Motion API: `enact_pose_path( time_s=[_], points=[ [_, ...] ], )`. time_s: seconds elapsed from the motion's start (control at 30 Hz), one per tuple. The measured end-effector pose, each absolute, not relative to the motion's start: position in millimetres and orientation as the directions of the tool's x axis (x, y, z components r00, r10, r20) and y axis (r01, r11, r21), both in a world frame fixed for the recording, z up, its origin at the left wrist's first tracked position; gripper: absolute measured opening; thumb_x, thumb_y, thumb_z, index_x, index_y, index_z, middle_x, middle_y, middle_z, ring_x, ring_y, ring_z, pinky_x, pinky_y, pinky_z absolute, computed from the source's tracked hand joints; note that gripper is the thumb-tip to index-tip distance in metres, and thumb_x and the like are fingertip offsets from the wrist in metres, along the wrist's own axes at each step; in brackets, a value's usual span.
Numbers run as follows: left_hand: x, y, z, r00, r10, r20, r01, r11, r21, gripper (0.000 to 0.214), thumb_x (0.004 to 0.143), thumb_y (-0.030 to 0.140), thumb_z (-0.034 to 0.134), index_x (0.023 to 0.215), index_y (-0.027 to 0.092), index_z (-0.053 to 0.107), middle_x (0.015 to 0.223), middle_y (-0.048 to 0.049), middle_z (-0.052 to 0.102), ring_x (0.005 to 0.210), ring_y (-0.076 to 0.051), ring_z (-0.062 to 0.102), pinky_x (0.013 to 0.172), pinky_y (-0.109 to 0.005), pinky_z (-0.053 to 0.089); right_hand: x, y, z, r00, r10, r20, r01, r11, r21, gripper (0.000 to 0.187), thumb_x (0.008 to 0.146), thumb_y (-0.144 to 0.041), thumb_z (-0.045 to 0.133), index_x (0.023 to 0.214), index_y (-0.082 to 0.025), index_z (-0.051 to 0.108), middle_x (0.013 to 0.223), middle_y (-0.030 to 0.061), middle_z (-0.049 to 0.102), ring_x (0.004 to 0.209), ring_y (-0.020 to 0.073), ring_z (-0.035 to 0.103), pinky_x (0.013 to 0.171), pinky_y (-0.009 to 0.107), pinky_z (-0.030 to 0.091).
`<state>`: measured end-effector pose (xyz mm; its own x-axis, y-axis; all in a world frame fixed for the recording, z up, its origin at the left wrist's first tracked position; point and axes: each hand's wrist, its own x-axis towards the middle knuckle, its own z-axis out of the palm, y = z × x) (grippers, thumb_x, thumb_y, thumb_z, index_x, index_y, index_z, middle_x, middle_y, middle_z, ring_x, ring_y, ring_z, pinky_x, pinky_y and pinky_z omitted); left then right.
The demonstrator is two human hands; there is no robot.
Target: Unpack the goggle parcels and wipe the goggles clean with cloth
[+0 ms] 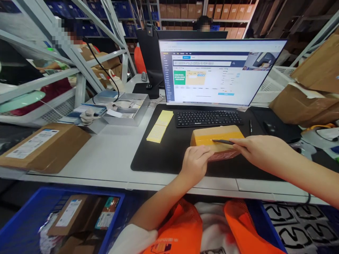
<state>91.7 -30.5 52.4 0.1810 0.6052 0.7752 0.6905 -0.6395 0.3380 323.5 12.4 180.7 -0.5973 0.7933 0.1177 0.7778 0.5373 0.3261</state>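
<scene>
A small cardboard box [217, 131] with a band of yellow tape across its top sits on the black desk mat [153, 158], in front of the keyboard. My left hand [197, 160] grips the box's near left corner, fingers curled over its edge. From the right, my right hand [245, 145] is closed on a slim dark pointed tool [223, 141]; whether it is a knife or a pen I cannot tell. The tool's tip lies at the yellow tape. A printed label shows partly on the box's near side.
Behind the box stand a black keyboard [209, 119] and a lit monitor [206, 84]. Yellow slips [160, 127] lie left of them. A labelled carton [50, 148] is on the left, stacked cartons [304, 102] on the right. A blue bin [26, 215] with packages sits below the desk edge.
</scene>
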Motion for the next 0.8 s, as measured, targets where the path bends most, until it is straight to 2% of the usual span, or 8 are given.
enact_pose_path(
  time_s=[0.23,0.37,0.47,0.53,0.6,0.67,0.7,0.8],
  points=[
    [91.6,-29.1,54.2,0.18,0.635,0.751,0.704,-0.616,0.353,0.025,0.096,0.013,0.059,0.115,0.023,0.07,0.117,-0.005,0.076,0.114,-0.022,0.067,0.097,-0.041,0.048,363.1,9.8,172.8,-0.443,0.886,0.138,0.856,0.372,0.358,0.045,0.102,-0.044,0.042,0.129,-0.029,0.075,0.085,0.0086,0.078,0.066,0.0301,0.072,0.049,0.035,0.042],
    [92.4,-33.3,57.1,0.165,0.649,0.743,0.724,-0.591,0.355,0.019,0.095,0.018,0.062,0.111,0.023,0.07,0.116,-0.0051,0.076,0.114,-0.023,0.067,0.098,-0.043,0.045,428.9,24.3,164.8,-0.229,0.966,0.12,0.926,0.178,0.331,0.046,0.099,-0.054,0.046,0.128,-0.033,0.075,0.097,0.01,0.079,0.076,0.0354,0.074,0.059,0.043,0.052],
    [93.5,-34.6,68.1,0.173,0.673,0.719,0.773,-0.545,0.324,0.016,0.094,0.021,0.063,0.107,0.023,0.071,0.114,-0.0042,0.077,0.11,-0.023,0.067,0.101,-0.046,0.04,483.6,44.9,144.5,-0.038,0.993,0.112,0.956,0.004,0.294,0.049,0.098,-0.056,0.046,0.122,-0.03,0.079,0.096,0.0128,0.079,0.077,0.0395,0.073,0.067,0.051,0.054],
    [95.2,-25.5,83.3,0.224,0.71,0.668,0.812,-0.515,0.275,0.012,0.096,0.026,0.061,0.098,0.022,0.072,0.102,-0.0038,0.077,0.098,-0.022,0.067,0.101,-0.048,0.038,501.6,58.7,126.0,0.001,0.997,0.083,0.982,-0.017,0.189,0.053,0.1,-0.054,0.043,0.124,-0.023,0.078,0.1,0.017,0.078,0.084,0.0404,0.074,0.071,0.05,0.054],
    [98.5,-3.9,104.3,0.308,0.763,0.568,0.847,-0.492,0.201,0.019,0.098,0.031,0.059,0.091,0.021,0.073,0.093,-0.0051,0.076,0.093,-0.023,0.066,0.098,-0.048,0.039,498.6,70.1,107.2,-0.068,0.995,0.071,0.997,0.071,-0.036,0.057,0.103,-0.05,0.039,0.125,-0.013,0.076,0.107,0.0219,0.076,0.094,0.0385,0.074,0.079,0.047,0.053],
    [103.2,28.0,127.9,0.397,0.809,0.435,0.864,-0.489,0.121,0.02,0.095,0.033,0.062,0.099,0.018,0.074,0.103,-0.009,0.075,0.104,-0.028,0.065,0.095,-0.046,0.041,479.3,79.0,90.7,-0.151,0.982,0.117,0.948,0.177,-0.264,0.058,0.103,-0.048,0.039,0.12,-0.006,0.076,0.111,0.0256,0.074,0.102,0.0361,0.072,0.087,0.045,0.052],
    [105.7,45.6,139.5,0.453,0.817,0.358,0.853,-0.513,0.091,0.023,0.093,0.034,0.065,0.107,0.018,0.074,0.112,-0.0104,0.074,0.11,-0.03,0.064,0.094,-0.045,0.042,466.3,82.8,83.7,-0.169,0.974,0.15,0.918,0.211,-0.336,0.058,0.102,-0.049,0.041,0.117,-0.005,0.076,0.113,0.0261,0.073,0.105,0.0356,0.071,0.091,0.045,0.052],
    [114.1,90.9,169.3,0.594,0.8,0.085,0.796,-0.6,0.076,0.037,0.088,0.04,0.069,0.121,0.022,0.071,0.124,-0.0076,0.073,0.114,-0.029,0.065,0.09,-0.038,0.044,425.8,91.7,68.8,-0.186,0.957,0.221,0.856,0.268,-0.443,0.064,0.105,-0.052,0.031,0.12,-0.006,0.073,0.117,0.0232,0.073,0.11,0.0322,0.07,0.096,0.046,0.053]
  ],
)
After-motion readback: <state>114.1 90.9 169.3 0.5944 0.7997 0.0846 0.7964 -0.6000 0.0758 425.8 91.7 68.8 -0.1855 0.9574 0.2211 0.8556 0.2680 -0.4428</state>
